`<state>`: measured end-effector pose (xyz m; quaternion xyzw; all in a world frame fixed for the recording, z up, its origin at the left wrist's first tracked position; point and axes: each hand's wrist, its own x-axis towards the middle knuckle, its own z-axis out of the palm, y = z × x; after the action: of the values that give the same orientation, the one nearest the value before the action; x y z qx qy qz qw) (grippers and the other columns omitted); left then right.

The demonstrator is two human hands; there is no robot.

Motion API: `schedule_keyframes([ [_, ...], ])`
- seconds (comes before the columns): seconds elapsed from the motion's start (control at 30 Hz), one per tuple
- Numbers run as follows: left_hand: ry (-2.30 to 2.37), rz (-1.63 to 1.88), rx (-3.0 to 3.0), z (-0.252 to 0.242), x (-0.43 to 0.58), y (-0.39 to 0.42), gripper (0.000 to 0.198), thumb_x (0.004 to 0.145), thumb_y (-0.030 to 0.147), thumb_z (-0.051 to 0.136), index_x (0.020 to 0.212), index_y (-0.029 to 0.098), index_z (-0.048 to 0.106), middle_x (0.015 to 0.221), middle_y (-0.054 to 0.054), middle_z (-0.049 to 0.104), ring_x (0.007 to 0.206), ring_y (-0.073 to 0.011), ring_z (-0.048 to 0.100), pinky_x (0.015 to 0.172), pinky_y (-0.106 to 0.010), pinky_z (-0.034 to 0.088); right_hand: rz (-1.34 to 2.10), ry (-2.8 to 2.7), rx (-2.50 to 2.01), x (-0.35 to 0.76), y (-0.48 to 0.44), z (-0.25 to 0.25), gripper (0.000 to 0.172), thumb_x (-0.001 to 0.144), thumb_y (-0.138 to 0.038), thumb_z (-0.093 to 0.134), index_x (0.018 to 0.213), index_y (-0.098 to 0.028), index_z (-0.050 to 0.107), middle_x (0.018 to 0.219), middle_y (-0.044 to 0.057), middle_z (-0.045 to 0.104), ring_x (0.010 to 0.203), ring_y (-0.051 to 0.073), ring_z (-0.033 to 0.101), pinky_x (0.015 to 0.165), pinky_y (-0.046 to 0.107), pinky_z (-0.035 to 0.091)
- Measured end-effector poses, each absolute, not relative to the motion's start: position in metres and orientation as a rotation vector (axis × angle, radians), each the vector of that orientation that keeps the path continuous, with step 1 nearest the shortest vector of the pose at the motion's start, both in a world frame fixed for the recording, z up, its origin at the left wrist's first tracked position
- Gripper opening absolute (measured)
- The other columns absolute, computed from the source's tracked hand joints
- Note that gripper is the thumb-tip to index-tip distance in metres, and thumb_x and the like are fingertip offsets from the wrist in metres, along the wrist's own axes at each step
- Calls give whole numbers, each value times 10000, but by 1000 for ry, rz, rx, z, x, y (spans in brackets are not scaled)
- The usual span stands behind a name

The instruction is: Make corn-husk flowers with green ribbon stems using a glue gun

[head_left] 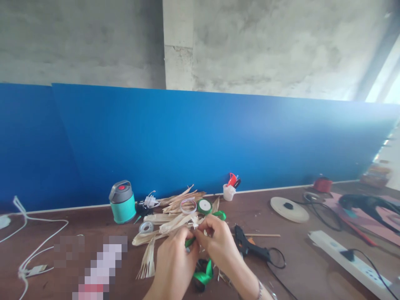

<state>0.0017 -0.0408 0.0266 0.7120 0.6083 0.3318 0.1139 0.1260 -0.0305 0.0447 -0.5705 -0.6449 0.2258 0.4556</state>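
Note:
My left hand (178, 252) and my right hand (217, 239) meet above the table, fingers closed in a pinch. A bit of green ribbon (189, 242) shows between the left fingers. At the right fingertips is a small whitish piece, too small to name. Behind the hands lie pale dried corn husks (175, 223), a spool of green ribbon (204, 206) and a roll of clear tape (146, 227). Below the wrists, a loop of shiny green ribbon (204, 273) rests on the table. A black glue gun (250, 246) lies right of my right hand.
A teal lidded container (123, 207) stands left, near white cables (43, 246). At the back is a white cup (229, 192) holding red-handled scissors. Rightward are a round cream disc (289, 209), a white power strip (353, 260) and black cords. A blue panel (218, 141) borders the table.

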Motion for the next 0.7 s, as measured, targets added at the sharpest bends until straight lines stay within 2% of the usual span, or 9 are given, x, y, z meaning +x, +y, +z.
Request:
schedule_keyframes([
  [0.17,1708,1003,1990,36,0,-42,150,776,234,507,731,212,648,697,-44,724,643,-221,665,536,-248,372,673,-1535,-1368,127,-26,42,115,649,-206,608,544,-167,581,550,-17,516,557,132,453,514,234,327],
  [0.3,1584,1072,1894,40,-4,-41,172,778,288,517,687,198,632,641,-17,684,587,-192,600,548,-252,379,1021,-1433,-1253,130,-22,46,155,643,-278,642,572,-152,585,511,-31,506,490,99,424,464,218,301],
  [0.47,1416,1201,1765,42,-8,-37,223,772,356,546,648,179,604,563,12,616,473,-138,488,477,-233,335,1361,-1317,-1043,128,-23,60,188,642,-325,678,641,-141,638,564,-20,542,506,92,447,480,213,318],
  [0.6,1296,1246,1698,43,-11,-35,225,770,347,568,641,168,613,574,-1,623,528,-150,519,499,-229,354,1406,-1315,-924,125,-21,66,270,595,-385,747,570,-147,621,598,-10,569,569,106,486,557,226,367],
  [0.7,1293,1259,1704,44,-12,-35,242,776,363,572,645,165,618,571,-4,612,544,-155,521,508,-230,355,1376,-1322,-954,124,-17,66,270,578,-381,758,576,-148,621,571,-21,559,559,103,476,561,230,357],
])
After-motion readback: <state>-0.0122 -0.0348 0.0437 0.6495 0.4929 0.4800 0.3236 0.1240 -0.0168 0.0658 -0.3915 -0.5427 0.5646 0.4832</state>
